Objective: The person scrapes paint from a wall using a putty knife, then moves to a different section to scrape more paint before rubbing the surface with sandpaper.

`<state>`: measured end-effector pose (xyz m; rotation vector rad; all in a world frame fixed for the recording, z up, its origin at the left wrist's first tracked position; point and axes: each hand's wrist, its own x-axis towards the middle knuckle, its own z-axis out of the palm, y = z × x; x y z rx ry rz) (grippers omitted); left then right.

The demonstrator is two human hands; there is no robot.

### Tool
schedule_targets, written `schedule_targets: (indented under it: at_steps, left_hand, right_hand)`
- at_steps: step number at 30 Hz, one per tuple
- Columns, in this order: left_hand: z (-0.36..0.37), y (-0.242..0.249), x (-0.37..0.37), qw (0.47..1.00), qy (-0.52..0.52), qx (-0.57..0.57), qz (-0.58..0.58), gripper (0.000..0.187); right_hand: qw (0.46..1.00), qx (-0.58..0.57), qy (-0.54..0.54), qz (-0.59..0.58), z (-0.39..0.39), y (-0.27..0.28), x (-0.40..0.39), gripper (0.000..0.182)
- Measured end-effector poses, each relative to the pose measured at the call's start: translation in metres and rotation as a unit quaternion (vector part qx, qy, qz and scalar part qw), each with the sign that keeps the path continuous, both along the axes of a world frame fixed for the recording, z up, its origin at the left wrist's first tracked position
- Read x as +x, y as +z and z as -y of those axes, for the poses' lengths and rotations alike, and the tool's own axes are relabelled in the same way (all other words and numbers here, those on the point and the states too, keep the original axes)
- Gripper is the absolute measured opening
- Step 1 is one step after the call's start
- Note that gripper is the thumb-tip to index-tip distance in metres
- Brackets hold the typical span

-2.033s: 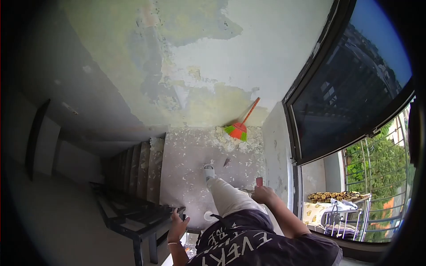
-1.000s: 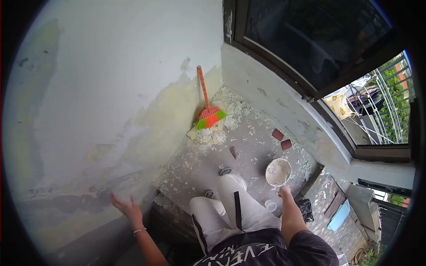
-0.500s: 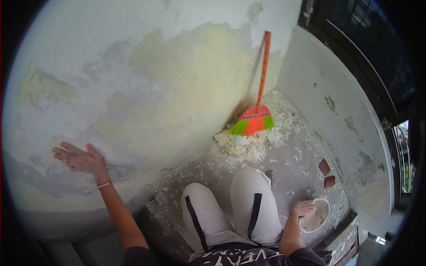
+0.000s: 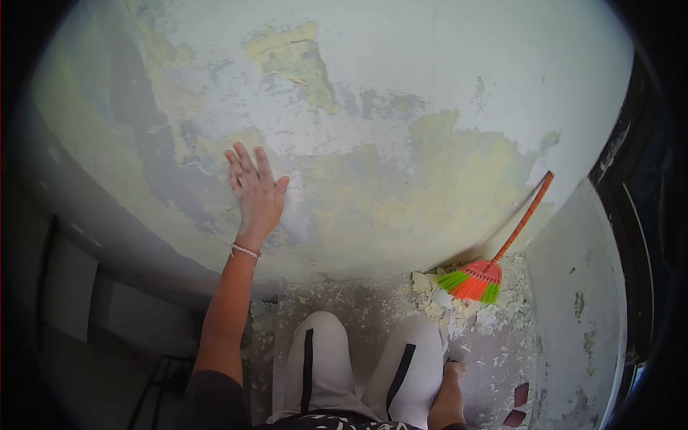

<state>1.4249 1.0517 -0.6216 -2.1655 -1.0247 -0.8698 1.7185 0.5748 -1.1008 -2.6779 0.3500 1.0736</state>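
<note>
soft daylight from the right, fisheye bending with dark vignetted corners, slight blur overall.

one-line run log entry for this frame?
left hand: flat on peeling wall, open | right hand: low by knee, grip unclear | broom: leaning in corner | floor: paint flakes

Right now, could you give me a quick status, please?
Left hand flat on wall. Right hand low by knee. Broom leaning in corner.

Left hand [image 4: 254, 190] raised flat, fingers spread; right hand [image 4: 453, 370] hangs low.
</note>
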Motion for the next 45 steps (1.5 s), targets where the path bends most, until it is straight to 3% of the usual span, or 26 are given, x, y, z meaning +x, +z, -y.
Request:
schedule_targets:
  at_steps: [5, 8, 11, 14, 16, 19, 22, 25, 29, 31, 34, 39, 43, 45]
  left_hand:
    - [0.006, -0.020, -0.011, 0.995, 0.006, -0.062, -0.079, 0.088]
    - [0.007, -0.035, -0.016, 0.986, -0.005, -0.101, -0.130, 0.090]
    - [0.002, -0.049, -0.016, 0.980, 0.008, -0.142, -0.141, 0.092]
    - [-0.010, -0.068, -0.006, 0.988, 0.003, -0.114, -0.108, 0.093]
    - [-0.006, -0.070, 0.003, 0.993, -0.022, -0.095, -0.072, 0.094]
    - [0.005, -0.065, 0.013, 0.986, -0.065, -0.141, -0.053, 0.094]
    - [0.036, -0.035, 0.015, 0.958, -0.049, -0.231, -0.160, 0.094]
    - [0.044, -0.039, 0.005, 0.953, -0.128, -0.208, -0.178, 0.098]
    - [0.053, -0.065, -0.028, 0.866, -0.279, -0.379, -0.170, 0.045]
    - [0.073, -0.072, -0.047, 0.867, -0.258, -0.416, -0.098, 0.028]
    - [0.091, -0.087, -0.075, 0.877, -0.273, -0.396, -0.002, 0.022]
    - [0.114, -0.098, -0.128, 0.876, -0.205, -0.430, 0.072, 0.022]
    - [0.123, -0.123, -0.166, 0.888, -0.140, -0.408, 0.160, 0.022]
    - [0.135, -0.136, -0.175, 0.878, -0.115, -0.402, 0.234, 0.024]
  right_hand:
    - [0.997, 0.013, 0.068, 0.043, 0.013, -0.005, 0.007, 0.047]
    - [0.981, 0.169, 0.038, 0.082, 0.028, -0.042, 0.024, 0.047]
    - [0.936, 0.310, -0.041, 0.164, 0.020, 0.014, 0.023, 0.038]
    - [0.882, 0.337, -0.058, 0.323, 0.006, 0.103, 0.020, 0.020]
    - [0.812, 0.400, -0.091, 0.415, -0.007, 0.150, 0.023, 0.017]
    - [0.729, 0.519, -0.115, 0.431, -0.019, 0.192, 0.040, 0.028]
    - [0.728, 0.482, -0.042, 0.486, -0.038, 0.256, 0.034, 0.035]
    - [0.654, 0.548, -0.053, 0.519, -0.076, 0.301, 0.018, 0.035]
    - [0.628, 0.584, 0.065, 0.510, -0.124, 0.361, -0.011, 0.034]
    - [0.637, 0.536, 0.176, 0.525, -0.140, 0.392, -0.029, 0.037]
    - [0.482, 0.498, 0.362, 0.623, -0.173, 0.420, -0.039, 0.039]
    - [0.248, 0.525, 0.541, 0.608, -0.265, 0.487, -0.065, 0.029]
    - [0.087, 0.462, 0.584, 0.662, -0.352, 0.547, -0.096, 0.037]
    - [0.064, 0.460, 0.594, 0.657, -0.390, 0.569, -0.122, 0.043]
